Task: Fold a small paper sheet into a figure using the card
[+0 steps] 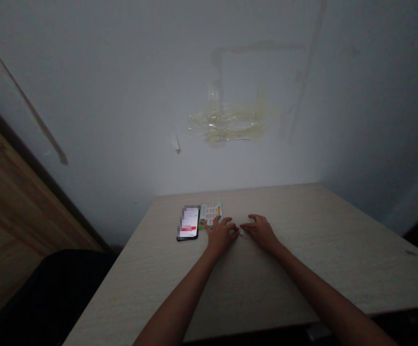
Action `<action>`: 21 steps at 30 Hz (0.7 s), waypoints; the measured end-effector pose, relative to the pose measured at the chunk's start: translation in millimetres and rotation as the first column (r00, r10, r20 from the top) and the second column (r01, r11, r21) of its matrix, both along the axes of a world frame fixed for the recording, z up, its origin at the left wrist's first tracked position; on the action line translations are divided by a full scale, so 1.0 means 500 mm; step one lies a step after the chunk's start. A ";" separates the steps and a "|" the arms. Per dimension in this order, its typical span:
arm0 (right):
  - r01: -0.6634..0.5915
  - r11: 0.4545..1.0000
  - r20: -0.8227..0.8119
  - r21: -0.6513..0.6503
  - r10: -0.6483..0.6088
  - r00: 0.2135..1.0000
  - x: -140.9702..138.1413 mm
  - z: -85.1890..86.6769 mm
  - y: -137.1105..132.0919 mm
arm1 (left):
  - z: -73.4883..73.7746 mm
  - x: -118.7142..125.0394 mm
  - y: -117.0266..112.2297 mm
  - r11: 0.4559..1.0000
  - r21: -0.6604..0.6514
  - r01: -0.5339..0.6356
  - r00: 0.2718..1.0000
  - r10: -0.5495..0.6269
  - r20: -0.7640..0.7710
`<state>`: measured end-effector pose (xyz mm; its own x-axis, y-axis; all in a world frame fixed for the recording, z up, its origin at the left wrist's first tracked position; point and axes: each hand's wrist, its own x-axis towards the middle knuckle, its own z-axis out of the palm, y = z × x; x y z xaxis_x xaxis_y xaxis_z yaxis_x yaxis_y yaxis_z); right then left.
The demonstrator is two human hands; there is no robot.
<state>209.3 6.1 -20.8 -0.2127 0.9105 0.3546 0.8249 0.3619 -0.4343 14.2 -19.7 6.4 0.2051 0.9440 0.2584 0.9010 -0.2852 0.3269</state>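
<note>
Both my hands rest on a pale wooden table point(302, 250), fingertips pointing toward each other. My left hand point(221, 234) lies palm down, its fingers bent and drawn together, beside a small colourful printed card point(210, 213). My right hand point(261, 230) lies just to its right, fingers closing toward a tiny pale object point(243, 234) between the two hands. In the dim light I cannot make out what that object is. A smartphone point(188, 223) with its screen lit lies left of the card.
The table stands against a white wall with old yellowed tape marks point(226, 126). A wooden panel point(10, 206) runs along the left. A dark shape point(50, 293) sits below the table's left edge.
</note>
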 end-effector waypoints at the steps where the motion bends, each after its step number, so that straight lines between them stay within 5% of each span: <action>1: 0.003 1.000 0.005 0.000 -0.003 1.000 -0.001 0.001 0.001 | 0.000 0.000 0.001 1.000 -0.011 -0.002 1.000 0.002 -0.003; 21: -0.048 0.995 -0.010 0.093 0.049 0.999 -0.004 0.014 0.014 | -0.005 -0.005 0.004 1.000 0.014 -0.006 1.000 0.006 -0.004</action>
<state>207.1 13.1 -13.6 -0.2506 0.8625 0.4396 0.8004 0.4401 -0.4070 11.7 -18.0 3.7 0.2003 0.9416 0.2707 0.9043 -0.2840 0.3188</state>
